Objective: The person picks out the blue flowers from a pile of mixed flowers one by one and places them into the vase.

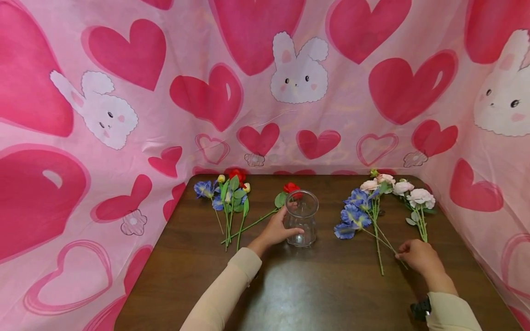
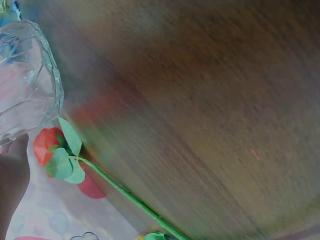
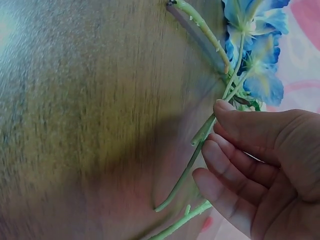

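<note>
My left hand (image 1: 276,230) holds a clear glass vase (image 1: 308,225), thumb on its near side and fingers around its left and far side. The vase stands upright near the table's middle; its faceted glass wall also shows at the left edge of the left wrist view. At the right, my right hand (image 1: 422,259) pinches thin green stems (image 3: 204,131) between thumb and fingertips. These stems lead to blue iris flowers (image 1: 355,216) lying on the table. Right behind the vase lies a red rose (image 1: 291,187), its long stem pointing towards the front left.
On the left of the brown table (image 1: 306,289) lie blue irises (image 1: 204,188), yellow buds (image 1: 221,178) and another red flower (image 1: 237,175). Pale pink flowers (image 1: 421,197) lie at the back right. A pink heart-patterned cloth (image 1: 256,110) hangs around the table.
</note>
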Demonstrator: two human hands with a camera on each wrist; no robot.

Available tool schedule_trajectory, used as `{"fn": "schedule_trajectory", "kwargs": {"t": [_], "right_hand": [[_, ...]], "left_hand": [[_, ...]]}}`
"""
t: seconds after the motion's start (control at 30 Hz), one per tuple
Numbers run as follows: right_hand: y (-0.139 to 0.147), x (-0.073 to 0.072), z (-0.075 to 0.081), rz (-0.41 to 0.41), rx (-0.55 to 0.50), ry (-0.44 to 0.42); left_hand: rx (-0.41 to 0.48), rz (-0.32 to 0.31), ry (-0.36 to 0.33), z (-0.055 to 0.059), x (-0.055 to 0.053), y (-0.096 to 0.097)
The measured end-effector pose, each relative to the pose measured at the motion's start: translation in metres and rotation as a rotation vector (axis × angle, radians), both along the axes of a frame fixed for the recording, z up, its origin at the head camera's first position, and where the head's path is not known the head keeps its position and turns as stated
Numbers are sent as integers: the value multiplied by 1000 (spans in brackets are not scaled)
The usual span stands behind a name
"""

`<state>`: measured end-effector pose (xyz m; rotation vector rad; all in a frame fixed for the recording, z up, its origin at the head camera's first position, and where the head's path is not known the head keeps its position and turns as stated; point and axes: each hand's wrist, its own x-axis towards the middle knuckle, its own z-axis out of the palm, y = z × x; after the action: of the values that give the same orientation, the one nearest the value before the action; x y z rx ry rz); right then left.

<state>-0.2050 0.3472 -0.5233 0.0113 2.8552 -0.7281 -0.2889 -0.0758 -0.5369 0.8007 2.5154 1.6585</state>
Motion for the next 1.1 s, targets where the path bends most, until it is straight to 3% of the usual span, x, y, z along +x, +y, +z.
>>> {"fn": "schedule_trajectory", "kwargs": {"t": [0.1, 0.33, 0.37, 0.47, 0.73, 1.1], "right_hand": [[-1, -1, 0, 2, 11, -15], [-5, -1, 3, 17, 46, -49], [-6, -1, 3, 17, 51, -47], [-6, -1, 1, 21, 61, -31], [-5, 0, 0, 33, 83, 40], [-5, 2, 3, 28, 74, 87]], "left_hand": [[2, -3, 21, 0, 0, 1], [-1, -29, 18, 36, 20, 1], [-4, -30, 22, 37, 20, 1], [-9, -27, 27, 36, 20, 1], [-20, -2, 53, -1, 0, 2], [-16, 6, 16, -1, -1, 0]]}}
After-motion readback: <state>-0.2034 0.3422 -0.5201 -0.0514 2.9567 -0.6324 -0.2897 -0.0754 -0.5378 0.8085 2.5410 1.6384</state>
